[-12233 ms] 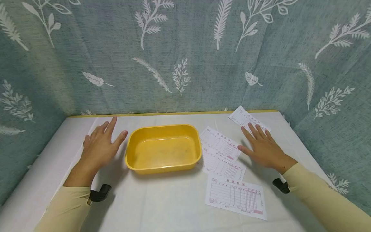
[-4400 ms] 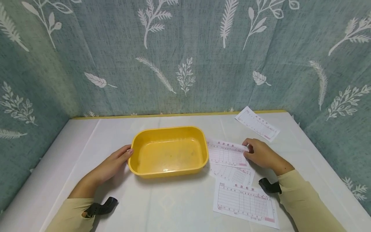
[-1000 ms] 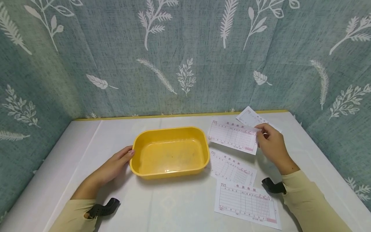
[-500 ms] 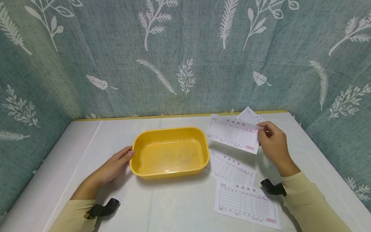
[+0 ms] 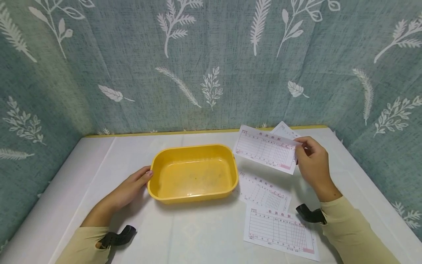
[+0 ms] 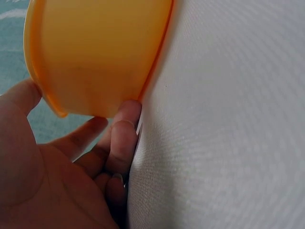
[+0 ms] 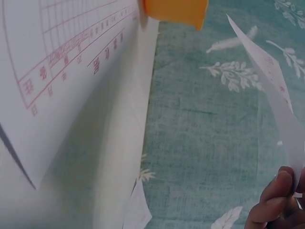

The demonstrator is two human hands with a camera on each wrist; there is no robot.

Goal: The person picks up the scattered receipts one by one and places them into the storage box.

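Yellow basin, head view: the yellow basin [image 5: 197,199] stands upright on the white table [image 5: 197,234], between the two hands.
Basin's left end, head view: the left hand [image 5: 126,189] grips it, thumb at the rim.
Lifted slip, head view: the right hand [image 5: 314,161] pinches the right end of the lifted slip [image 5: 265,148], which hangs tilted above the table, near the basin's right rim and partly covering the far slip [image 5: 283,130].
Slips on the table, head view: the middle slip [image 5: 265,192] lies just right of the basin; the nearest slip [image 5: 280,236] lies in front, edges meeting.
Step in hand, head view: apparently one slip is picked up while the basin is steadied.
Basin grip, left wrist view: thumb on the rim, fingers [image 6: 125,143] bent against the outer end wall, one low beside the table.
Paper pinch, right wrist view: fingers narrow on the slip's end; the paper bows upward from them.
Next move, right wrist view: judging by that bow, it calls for a light, firm pinch and slow travel, so the free end does not flap or catch the rim.
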